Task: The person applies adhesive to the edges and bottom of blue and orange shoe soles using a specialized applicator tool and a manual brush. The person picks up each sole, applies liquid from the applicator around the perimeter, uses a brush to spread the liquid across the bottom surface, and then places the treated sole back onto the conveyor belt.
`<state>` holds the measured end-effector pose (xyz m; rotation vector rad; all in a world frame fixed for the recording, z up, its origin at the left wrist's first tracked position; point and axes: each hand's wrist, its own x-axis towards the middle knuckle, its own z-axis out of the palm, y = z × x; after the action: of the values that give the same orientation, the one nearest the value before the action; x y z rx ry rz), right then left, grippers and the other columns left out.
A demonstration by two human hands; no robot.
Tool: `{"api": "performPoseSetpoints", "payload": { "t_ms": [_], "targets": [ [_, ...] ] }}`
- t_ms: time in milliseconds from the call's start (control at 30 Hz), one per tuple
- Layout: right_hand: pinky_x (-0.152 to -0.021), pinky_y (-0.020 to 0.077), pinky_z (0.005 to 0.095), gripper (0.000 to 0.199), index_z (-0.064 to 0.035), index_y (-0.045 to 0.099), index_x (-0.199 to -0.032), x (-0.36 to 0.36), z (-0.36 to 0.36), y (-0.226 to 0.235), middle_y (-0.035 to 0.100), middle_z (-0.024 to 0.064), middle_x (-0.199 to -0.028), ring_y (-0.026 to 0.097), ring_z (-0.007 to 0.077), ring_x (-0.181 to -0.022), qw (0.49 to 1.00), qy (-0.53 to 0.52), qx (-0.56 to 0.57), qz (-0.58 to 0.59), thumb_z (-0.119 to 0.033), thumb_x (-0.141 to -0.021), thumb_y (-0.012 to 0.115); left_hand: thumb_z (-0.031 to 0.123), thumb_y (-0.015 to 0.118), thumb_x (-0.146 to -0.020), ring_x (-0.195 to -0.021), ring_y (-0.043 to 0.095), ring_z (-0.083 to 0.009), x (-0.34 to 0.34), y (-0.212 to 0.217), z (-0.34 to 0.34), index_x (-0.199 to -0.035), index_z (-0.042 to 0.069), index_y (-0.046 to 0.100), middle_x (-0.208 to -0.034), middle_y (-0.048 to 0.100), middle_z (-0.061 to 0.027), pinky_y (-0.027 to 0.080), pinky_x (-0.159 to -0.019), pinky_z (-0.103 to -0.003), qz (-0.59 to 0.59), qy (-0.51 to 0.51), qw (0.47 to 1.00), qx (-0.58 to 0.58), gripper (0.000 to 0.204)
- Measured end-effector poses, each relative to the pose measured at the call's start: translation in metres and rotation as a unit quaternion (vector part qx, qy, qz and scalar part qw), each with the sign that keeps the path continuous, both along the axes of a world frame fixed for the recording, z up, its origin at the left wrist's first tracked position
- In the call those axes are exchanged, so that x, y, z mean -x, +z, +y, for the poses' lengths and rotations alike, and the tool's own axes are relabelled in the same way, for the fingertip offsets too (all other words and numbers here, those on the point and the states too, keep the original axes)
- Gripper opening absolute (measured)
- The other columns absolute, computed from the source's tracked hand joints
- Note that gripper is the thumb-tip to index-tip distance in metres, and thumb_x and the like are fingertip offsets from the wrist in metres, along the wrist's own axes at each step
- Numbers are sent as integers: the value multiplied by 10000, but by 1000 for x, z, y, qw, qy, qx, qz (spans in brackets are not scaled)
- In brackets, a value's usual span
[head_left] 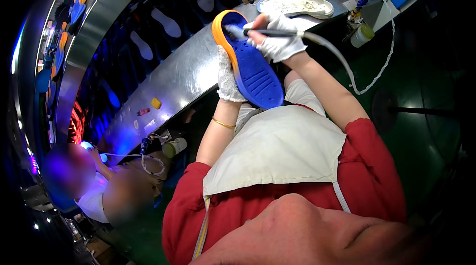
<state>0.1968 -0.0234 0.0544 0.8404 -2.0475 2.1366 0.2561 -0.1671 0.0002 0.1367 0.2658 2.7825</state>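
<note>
In my gloved left hand (227, 75) is a blue and orange shoe sole (258, 74), gripped along its left edge. The sole is tilted above my lap, its hollow inner face up and its orange-rimmed end away from me. My gloved right hand (280, 41), with bare fingertips, is closed around the dark handle of a brush (277, 33) fed by a hose. The pale bristles are at the inner face of the sole near the orange end; motion blurs them slightly. A translucent hose (329, 49) runs from the handle toward the right.
A metal bench (183, 66) curves past the sole, with a white sole (297, 6) on it. Behind it, a conveyor carries several soles (166, 23). A capped jar (362, 35) hangs at the right by looped tubing. Another person (101, 190) works at the lower left.
</note>
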Motion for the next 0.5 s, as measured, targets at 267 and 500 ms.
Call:
{"api": "performPoseSetpoints", "payload": {
  "t_ms": [267, 500],
  "targets": [
    [-600, 490, 204, 198, -27, 522, -960, -19, 1, 4, 607, 61, -799, 579, 80, -646, 999, 42, -6, -2, 20, -785, 604, 621, 470, -822, -1074, 523, -265, 10, 3, -5, -1279, 66, 408, -1212, 513, -134, 446, -937, -411, -23, 105, 994, 36, 721],
    [-648, 489, 274, 186, -47, 583, -898, -43, 7, 10, 597, 59, -761, 590, 147, -686, 994, 75, -76, 13, -1, -727, 640, 613, 428, -848, -1014, 561, -248, 20, 12, -13, -1245, 99, 459, -1169, 560, -102, 470, -896, -391, -37, 229, 961, 151, 650]
  ]
}}
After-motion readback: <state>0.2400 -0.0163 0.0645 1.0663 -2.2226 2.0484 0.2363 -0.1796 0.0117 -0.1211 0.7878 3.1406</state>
